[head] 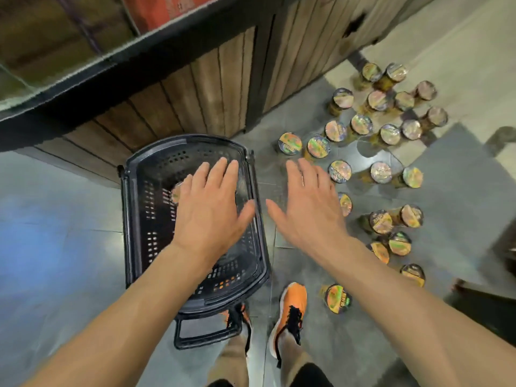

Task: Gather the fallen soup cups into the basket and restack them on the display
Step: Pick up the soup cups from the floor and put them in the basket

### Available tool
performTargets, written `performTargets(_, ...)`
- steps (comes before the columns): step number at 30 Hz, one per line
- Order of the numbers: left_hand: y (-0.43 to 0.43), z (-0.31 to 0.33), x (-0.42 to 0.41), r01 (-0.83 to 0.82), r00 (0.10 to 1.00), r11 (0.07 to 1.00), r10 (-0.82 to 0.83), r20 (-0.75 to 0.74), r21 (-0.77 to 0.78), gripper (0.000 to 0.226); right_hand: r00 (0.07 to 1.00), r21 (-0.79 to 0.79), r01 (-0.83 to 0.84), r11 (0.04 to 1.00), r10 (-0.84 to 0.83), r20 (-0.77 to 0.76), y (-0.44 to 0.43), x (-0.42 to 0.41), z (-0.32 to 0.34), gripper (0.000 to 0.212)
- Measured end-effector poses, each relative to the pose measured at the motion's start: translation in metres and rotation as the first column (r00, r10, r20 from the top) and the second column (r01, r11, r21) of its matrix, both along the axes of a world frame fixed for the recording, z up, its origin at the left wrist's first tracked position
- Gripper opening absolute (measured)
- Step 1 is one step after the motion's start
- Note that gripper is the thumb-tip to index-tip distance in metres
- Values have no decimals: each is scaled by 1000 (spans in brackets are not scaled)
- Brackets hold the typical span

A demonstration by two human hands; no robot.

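A black plastic shopping basket (139, 196) stands on the floor in front of me. My left hand (209, 208) hovers flat over it, fingers spread, holding nothing. One soup cup (176, 192) lies inside the basket, mostly hidden under that hand. My right hand (310, 208) is open beside the basket's right rim, above the floor. Several soup cups (385, 135) with shiny foil lids stand scattered on the floor to the right. The nearest ones (339, 171) sit just past my right fingertips. One cup (336, 298) lies by my right shoe.
A wooden-panelled display counter (201, 88) with a black rim runs across the top, right behind the basket. My orange shoes (290, 314) stand at the basket's near end, beside its handle (206, 331). Dark objects sit at the right edge.
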State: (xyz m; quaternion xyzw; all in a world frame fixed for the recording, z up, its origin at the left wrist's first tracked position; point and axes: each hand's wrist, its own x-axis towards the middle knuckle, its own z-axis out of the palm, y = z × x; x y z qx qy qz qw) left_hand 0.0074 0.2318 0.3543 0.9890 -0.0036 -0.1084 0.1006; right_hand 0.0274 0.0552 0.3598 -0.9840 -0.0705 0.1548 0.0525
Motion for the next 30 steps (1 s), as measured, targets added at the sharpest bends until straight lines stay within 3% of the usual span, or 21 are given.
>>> performTargets(13,-176,-71,-57,413,903,910,-413,-121,-24,79,903,-64,418,906,-422,-81,-186,-133,-57,83)
performTargets(23,-310,-113,-116,538,816,842,-533,-224,-45,82,788,-69,602,796,-606,-108,-306,-227,-117,87)
performTargets(30,-387,-137,-135,576,789,817,-562,-249,-18,81,743,-33,651,759,-645,-178,-370,-262,-147,89)
